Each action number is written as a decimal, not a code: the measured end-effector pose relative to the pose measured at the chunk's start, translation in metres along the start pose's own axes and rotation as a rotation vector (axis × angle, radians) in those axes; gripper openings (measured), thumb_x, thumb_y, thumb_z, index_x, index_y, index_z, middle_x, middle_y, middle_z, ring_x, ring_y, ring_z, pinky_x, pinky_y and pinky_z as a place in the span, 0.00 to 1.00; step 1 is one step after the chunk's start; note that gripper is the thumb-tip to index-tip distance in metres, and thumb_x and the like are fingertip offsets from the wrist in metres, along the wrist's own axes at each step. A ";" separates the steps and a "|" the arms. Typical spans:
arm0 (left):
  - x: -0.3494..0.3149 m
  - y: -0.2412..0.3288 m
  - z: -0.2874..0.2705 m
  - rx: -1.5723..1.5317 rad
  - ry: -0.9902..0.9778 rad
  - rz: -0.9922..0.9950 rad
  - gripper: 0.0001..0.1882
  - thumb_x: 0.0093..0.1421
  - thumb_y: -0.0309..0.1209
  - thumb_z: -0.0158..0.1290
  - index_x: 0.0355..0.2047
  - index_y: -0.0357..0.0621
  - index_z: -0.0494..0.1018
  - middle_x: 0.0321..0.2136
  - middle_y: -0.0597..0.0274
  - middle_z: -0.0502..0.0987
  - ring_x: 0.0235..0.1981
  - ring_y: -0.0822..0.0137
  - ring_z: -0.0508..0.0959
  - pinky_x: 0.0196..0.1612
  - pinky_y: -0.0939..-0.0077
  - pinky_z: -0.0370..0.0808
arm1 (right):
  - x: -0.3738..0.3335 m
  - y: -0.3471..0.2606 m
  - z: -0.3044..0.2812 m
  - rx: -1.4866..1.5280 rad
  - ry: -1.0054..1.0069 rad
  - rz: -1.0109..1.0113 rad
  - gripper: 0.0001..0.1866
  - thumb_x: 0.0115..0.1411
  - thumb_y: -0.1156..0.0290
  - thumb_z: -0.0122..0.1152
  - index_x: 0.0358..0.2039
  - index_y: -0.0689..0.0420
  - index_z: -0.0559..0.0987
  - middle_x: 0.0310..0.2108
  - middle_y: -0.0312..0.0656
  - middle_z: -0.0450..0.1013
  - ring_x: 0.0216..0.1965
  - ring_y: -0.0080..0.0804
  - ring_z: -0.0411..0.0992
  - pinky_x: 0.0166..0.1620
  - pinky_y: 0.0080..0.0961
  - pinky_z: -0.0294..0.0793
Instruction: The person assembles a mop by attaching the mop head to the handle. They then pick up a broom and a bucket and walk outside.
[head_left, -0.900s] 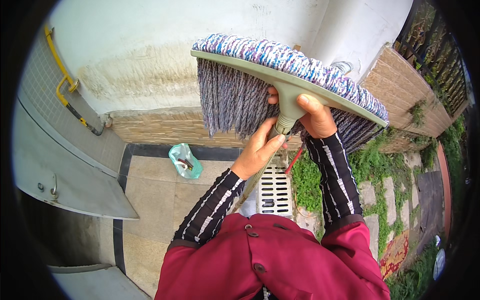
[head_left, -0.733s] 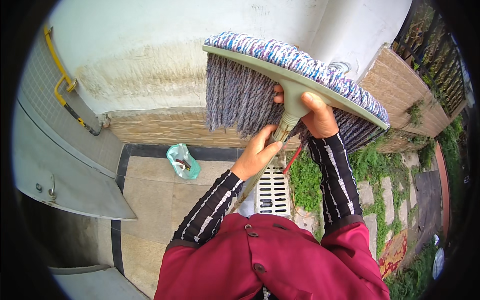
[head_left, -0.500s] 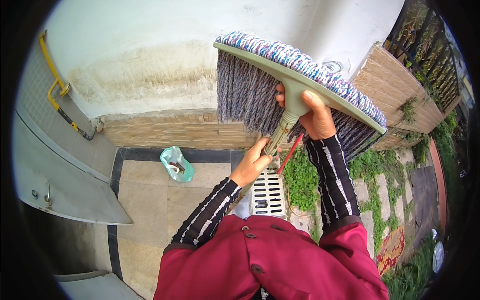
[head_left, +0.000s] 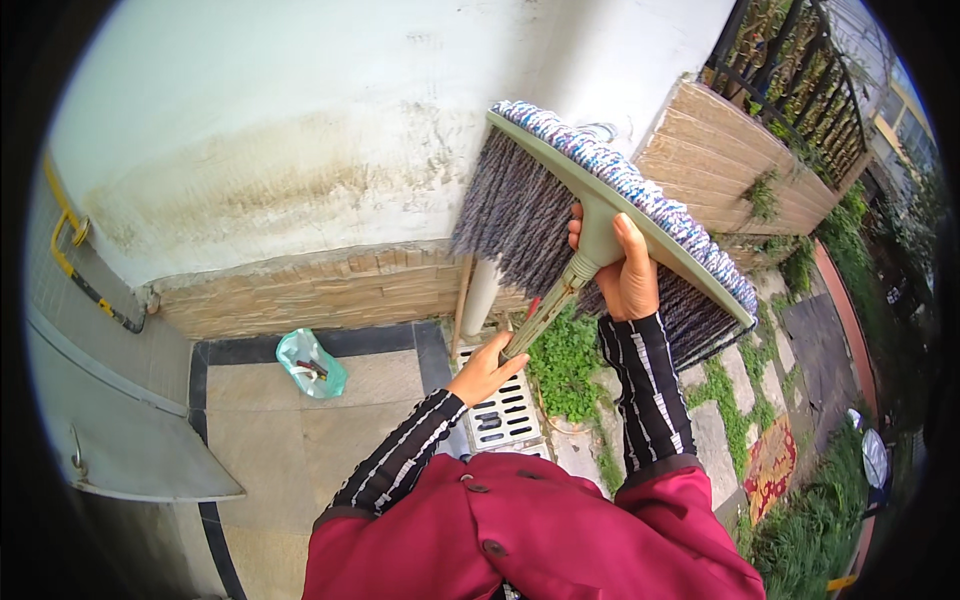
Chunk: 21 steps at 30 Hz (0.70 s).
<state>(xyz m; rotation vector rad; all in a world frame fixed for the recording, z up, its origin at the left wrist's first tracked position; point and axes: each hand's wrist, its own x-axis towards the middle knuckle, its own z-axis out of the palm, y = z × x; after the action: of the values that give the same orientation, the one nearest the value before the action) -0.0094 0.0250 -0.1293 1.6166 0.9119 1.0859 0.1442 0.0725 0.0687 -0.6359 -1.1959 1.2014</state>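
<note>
Head view: right hand (head_left: 628, 272) grips the raised broom (head_left: 600, 215) at its neck, while left hand (head_left: 488, 368) clasps the handle (head_left: 540, 318) lower down. With only 2 grips near the head, the broom could tip and strike the wall (head_left: 300, 130).

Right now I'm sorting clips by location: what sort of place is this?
Probably an outdoor yard beside a house: a stained white wall on a brick base, a floor drain grate in the paving, and stepping stones among grass beside a brick fence.
</note>
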 end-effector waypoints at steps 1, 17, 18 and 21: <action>0.005 0.000 0.003 -0.010 -0.028 -0.039 0.21 0.60 0.39 0.52 0.47 0.36 0.65 0.35 0.48 0.73 0.35 0.61 0.73 0.40 0.72 0.70 | 0.001 -0.003 -0.006 0.003 0.016 -0.015 0.29 0.60 0.56 0.52 0.52 0.68 0.65 0.43 0.52 0.70 0.41 0.34 0.73 0.43 0.30 0.75; 0.049 0.015 0.015 0.136 -0.344 -0.004 0.16 0.59 0.36 0.54 0.40 0.37 0.67 0.27 0.53 0.72 0.28 0.64 0.73 0.34 0.71 0.70 | -0.022 0.010 -0.129 0.348 0.390 -0.155 0.29 0.59 0.57 0.55 0.51 0.67 0.64 0.41 0.52 0.70 0.37 0.34 0.71 0.41 0.30 0.75; 0.049 0.012 0.019 0.144 -0.320 0.074 0.16 0.59 0.36 0.54 0.39 0.37 0.67 0.26 0.53 0.72 0.27 0.66 0.72 0.32 0.71 0.70 | -0.027 0.013 -0.139 0.374 0.432 -0.148 0.29 0.59 0.57 0.56 0.52 0.67 0.63 0.41 0.52 0.70 0.38 0.34 0.71 0.41 0.30 0.75; 0.049 0.000 0.027 0.148 -0.385 -0.006 0.15 0.58 0.38 0.54 0.37 0.38 0.67 0.25 0.48 0.70 0.25 0.59 0.70 0.31 0.68 0.70 | -0.040 0.029 -0.159 0.455 0.496 -0.107 0.31 0.58 0.58 0.58 0.53 0.66 0.63 0.43 0.53 0.69 0.39 0.35 0.71 0.42 0.31 0.75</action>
<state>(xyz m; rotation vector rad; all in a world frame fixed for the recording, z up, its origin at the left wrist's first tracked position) 0.0318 0.0615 -0.1217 1.8615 0.7505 0.6791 0.2854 0.0756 -0.0197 -0.4778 -0.5098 1.0913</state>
